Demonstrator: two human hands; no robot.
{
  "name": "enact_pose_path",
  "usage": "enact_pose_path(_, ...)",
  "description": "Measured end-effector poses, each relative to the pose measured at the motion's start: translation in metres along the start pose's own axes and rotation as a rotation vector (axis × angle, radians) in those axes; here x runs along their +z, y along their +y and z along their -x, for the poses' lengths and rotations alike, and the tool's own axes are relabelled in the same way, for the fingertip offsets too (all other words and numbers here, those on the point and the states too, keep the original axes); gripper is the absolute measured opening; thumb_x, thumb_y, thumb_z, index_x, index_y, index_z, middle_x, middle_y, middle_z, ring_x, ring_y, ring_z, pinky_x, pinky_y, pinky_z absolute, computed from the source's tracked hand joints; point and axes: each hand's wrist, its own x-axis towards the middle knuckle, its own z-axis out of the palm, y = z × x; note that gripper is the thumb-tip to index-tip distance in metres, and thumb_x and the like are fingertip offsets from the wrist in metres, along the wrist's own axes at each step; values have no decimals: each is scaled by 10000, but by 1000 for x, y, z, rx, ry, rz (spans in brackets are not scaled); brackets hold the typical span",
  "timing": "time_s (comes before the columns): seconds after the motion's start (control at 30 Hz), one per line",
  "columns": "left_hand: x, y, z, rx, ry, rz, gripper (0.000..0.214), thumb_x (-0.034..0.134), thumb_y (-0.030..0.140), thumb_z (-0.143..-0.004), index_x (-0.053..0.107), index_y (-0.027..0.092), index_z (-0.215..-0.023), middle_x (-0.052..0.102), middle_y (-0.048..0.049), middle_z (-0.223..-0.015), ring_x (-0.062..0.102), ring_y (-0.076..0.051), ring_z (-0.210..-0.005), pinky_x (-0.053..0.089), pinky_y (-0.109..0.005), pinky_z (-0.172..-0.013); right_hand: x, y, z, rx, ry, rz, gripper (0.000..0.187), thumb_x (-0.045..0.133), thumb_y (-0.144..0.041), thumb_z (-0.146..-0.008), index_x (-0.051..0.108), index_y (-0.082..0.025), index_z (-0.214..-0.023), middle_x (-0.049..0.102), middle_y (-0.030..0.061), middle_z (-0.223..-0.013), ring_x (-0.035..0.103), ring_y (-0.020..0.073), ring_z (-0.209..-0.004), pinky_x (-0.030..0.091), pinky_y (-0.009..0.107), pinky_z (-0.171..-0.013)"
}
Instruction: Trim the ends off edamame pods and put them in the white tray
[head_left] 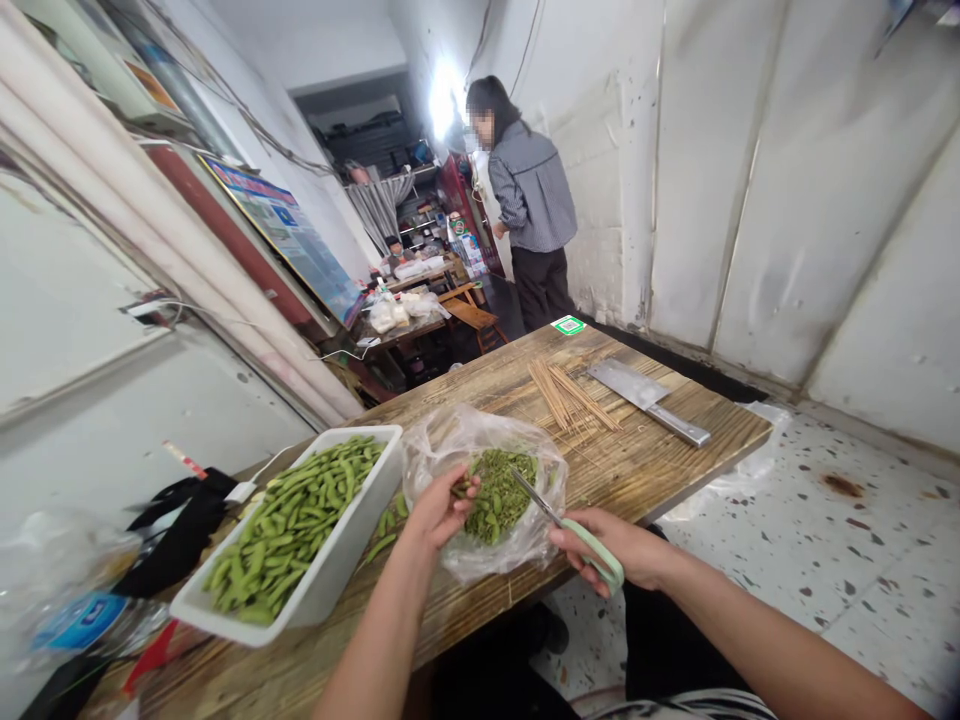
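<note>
left hand 1; right hand 1; scissors 1 pair; cleaver 1; tub 1; pods dozens, can't count from here; skewers several, overlapping; QR card 1; standing person 1

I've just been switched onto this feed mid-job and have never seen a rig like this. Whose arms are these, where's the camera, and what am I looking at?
There is no machine here: these are a person's own bare hands, seen by one camera worn on their head, looking forward and down. The right hand holds scissors with pale green handles, blades over an open plastic bag of green pieces. The left hand is at the bag with curled fingers; what they pinch is too small to tell. On the wooden table, a white tub of green pods stands to the left; thin sticks and a cleaver lie beyond the bag.
</note>
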Motion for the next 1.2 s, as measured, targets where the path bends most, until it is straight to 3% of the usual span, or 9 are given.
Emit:
enact_pose_path(0.13, -2, -8, -1, 83, -21, -498, 296, 676, 418, -655, 525, 163, -656, 367, 87, -440, 283, -42, -361, 163, -172, -370, -2, 4, 0, 16, -14, 21, 408, 644, -536, -716, 477, -164, -695, 474, -72, -523, 407, 36, -336, 371, 142, -286)
enact_pose_path(0.3, 6, -12, 0, 278, 143, -1304, 267, 585, 390, -716, 642, 162, -588, 551, -2, -518, 485, -133, -522, 289, -244, -516, -1, 4, -1, 10, -7, 14, 400, 656, -520, -707, 470, -166, -687, 475, -72, -535, 407, 33, -335, 364, 140, -282)
enact_pose_path(0.4, 14, -16, -5, 249, 216, -1510, 284, 605, 398, -705, 638, 175, -532, 576, -29, -522, 505, -154, -527, 285, -263, -532, 1, 2, 0, 9, -18, 12, 407, 658, -528, -700, 471, -167, -688, 471, -74, -530, 401, 33, -334, 350, 138, -275)
enact_pose_path(0.6, 13, -18, -9, 247, 168, -1263, 185, 656, 313, -655, 639, 159, -553, 533, 6, -485, 460, -119, -474, 286, -238, -504, 2, -2, 6, 12, 13, 84, 440, 621, -576, -709, 451, -172, -673, 447, -84, -478, 393, 37, -324, 341, 142, -281)
enact_pose_path(0.77, 12, -12, 6, 147, -74, -770, 268, 628, 424, -664, 618, 156, -663, 379, 75, -419, 301, -65, -374, 197, -205, -411, 1, -1, 8, -30, -37, 125, 421, 610, -569, -730, 461, -176, -744, 430, -88, -531, 394, 33, -369, 334, 137, -319)
enact_pose_path(0.83, 14, -11, 12, 111, -112, -651, 262, 631, 414, -657, 588, 156, -640, 359, 84, -417, 273, -49, -356, 161, -196, -394, 2, -1, 7, -40, -52, 132, 422, 596, -577, -746, 464, -176, -771, 419, -86, -549, 388, 32, -388, 326, 136, -331)
enact_pose_path(1.0, 19, -10, 17, 54, -160, -502, 263, 654, 397, -640, 574, 147, -670, 386, 82, -449, 276, -33, -363, 118, -183, -387, 7, -6, 7, -39, -42, 147, 421, 599, -572, -749, 455, -176, -732, 396, -87, -518, 363, 38, -369, 318, 145, -310)
enact_pose_path(1.2, 18, -7, 19, 22, -234, -498, 291, 661, 417, -653, 573, 141, -677, 378, 81, -460, 273, -30, -377, 118, -191, -389, 9, -9, 4, -77, -38, 146, 418, 638, -529, -735, 419, -183, -651, 373, -90, -464, 359, 46, -341, 304, 152, -291)
